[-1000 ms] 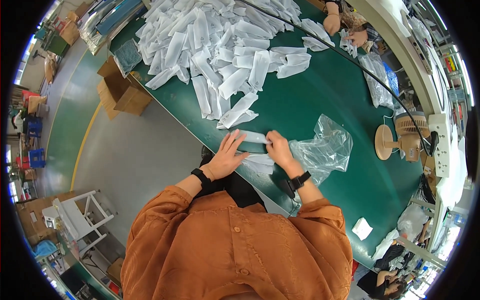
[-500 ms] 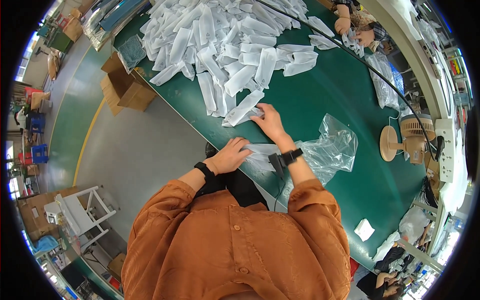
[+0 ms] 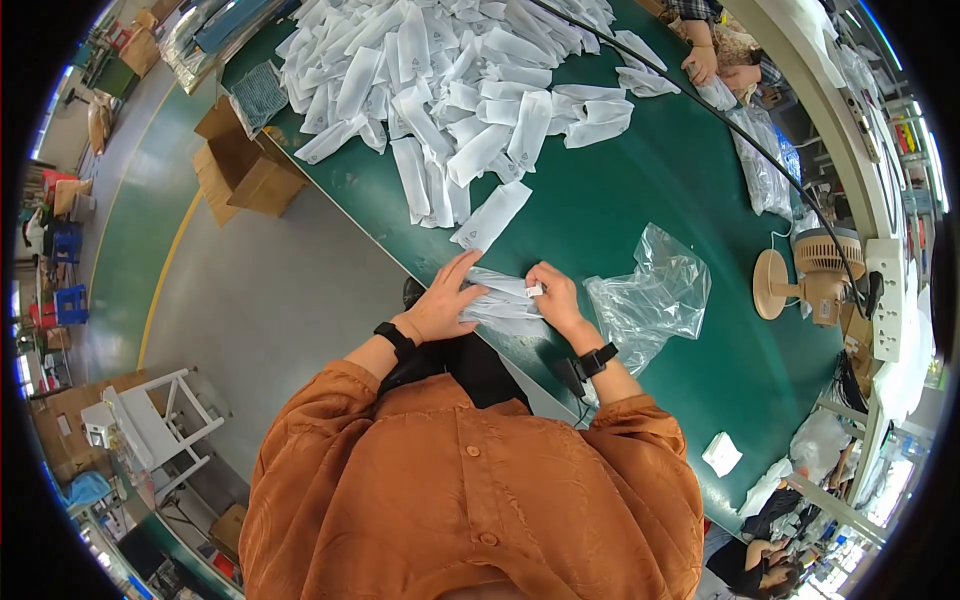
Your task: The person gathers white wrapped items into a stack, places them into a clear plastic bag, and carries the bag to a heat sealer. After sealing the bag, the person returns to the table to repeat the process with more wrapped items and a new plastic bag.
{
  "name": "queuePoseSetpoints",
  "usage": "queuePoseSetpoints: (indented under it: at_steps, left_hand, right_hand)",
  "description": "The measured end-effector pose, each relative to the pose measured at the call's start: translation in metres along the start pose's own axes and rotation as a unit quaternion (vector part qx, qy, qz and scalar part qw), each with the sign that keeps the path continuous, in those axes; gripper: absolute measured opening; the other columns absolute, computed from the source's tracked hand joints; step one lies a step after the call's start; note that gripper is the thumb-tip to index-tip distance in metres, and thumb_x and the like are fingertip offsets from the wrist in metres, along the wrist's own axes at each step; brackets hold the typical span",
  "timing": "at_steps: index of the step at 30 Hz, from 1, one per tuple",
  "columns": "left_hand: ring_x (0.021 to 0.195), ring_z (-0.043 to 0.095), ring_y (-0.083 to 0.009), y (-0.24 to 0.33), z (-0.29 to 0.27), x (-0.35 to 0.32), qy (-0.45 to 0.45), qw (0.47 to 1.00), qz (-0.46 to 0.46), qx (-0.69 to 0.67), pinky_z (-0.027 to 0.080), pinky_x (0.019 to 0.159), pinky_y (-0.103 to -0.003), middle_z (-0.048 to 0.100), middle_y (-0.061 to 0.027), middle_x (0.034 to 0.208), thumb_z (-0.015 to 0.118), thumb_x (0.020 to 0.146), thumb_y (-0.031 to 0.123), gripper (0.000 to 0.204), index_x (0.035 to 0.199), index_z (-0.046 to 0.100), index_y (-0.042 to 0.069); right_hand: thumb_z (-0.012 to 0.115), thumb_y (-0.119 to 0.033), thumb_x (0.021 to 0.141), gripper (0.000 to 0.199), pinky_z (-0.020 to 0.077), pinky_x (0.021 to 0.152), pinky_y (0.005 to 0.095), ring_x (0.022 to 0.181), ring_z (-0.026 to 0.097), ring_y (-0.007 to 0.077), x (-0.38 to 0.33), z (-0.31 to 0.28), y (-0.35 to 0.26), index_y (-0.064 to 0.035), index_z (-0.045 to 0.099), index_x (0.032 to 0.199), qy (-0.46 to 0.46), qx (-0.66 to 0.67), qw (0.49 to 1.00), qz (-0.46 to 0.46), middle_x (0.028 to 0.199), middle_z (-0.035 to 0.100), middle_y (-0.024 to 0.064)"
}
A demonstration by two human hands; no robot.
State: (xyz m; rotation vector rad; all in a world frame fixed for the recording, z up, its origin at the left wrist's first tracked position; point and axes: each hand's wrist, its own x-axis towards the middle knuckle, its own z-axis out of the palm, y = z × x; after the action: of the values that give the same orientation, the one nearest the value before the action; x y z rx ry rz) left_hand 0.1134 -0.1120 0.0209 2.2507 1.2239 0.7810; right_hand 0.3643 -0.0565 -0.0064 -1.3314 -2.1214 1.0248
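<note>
A small bundle of translucent white packets (image 3: 503,302) lies near the table's front edge, between my two hands. My right hand (image 3: 556,299) grips its right end with curled fingers; a small white label shows by the fingertips. At the other end, my left hand (image 3: 440,303) rests against the packets, its thumb over them and its fingers stretched apart. One loose white packet (image 3: 492,215) lies just beyond my left fingertips. Farther back is a large heap of similar packets (image 3: 430,95). A crumpled clear plastic bag (image 3: 655,290) lies right of my right hand.
The green table (image 3: 640,180) carries a beige fan (image 3: 825,270) and a folded white piece (image 3: 722,455) at right. A black cable (image 3: 700,105) crosses overhead. A co-worker's hands (image 3: 705,65) handle a packet at far right. An open carton (image 3: 245,165) stands left of the table.
My right hand has come nearer, away from the loose packet, and now grips the bundle's right end. My left hand has shifted slightly left and its fingers have spread.
</note>
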Motion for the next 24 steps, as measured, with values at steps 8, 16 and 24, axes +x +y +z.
queuePoseSetpoints:
  at_steps: [8,16,24]
  left_hand:
    - [0.135,0.032,-0.0429,-0.020,0.028,-0.010,-0.072,0.992,0.011,-0.104,0.034,0.110,-0.048,0.038,-0.0193,0.139,0.076,0.061,0.008,0.059,0.113,0.051,0.002]
    - [0.135,0.030,-0.0416,-0.006,0.030,0.000,0.017,0.988,-0.009,-0.150,0.031,0.112,-0.052,0.039,-0.0180,0.136,0.073,0.059,0.005,0.086,0.138,0.039,0.007]
    - [0.136,0.030,-0.0407,-0.008,0.027,-0.006,-0.029,0.999,-0.009,-0.045,0.027,0.114,-0.052,0.035,-0.0179,0.141,0.074,0.059,0.006,0.096,0.145,0.032,0.008]
  right_hand:
    - [0.055,-0.002,0.084,0.015,0.0486,0.068,0.0433,0.079,0.059,0.0351,-0.015,-0.005,-0.005,-0.0067,0.062,0.096,0.157,-0.077,0.985,-0.009,0.094,0.057,0.0142]
    - [0.053,0.000,0.090,0.028,0.0487,0.074,0.0355,0.083,0.059,0.0302,-0.038,0.042,-0.014,-0.0047,0.064,0.115,0.200,-0.007,0.980,0.012,0.100,0.057,0.0154]
    - [0.057,0.000,0.088,0.029,0.0462,0.066,0.0286,0.074,0.055,0.0177,-0.037,0.039,-0.001,-0.0045,0.067,0.114,0.168,0.072,0.981,0.058,0.093,0.058,0.0100]
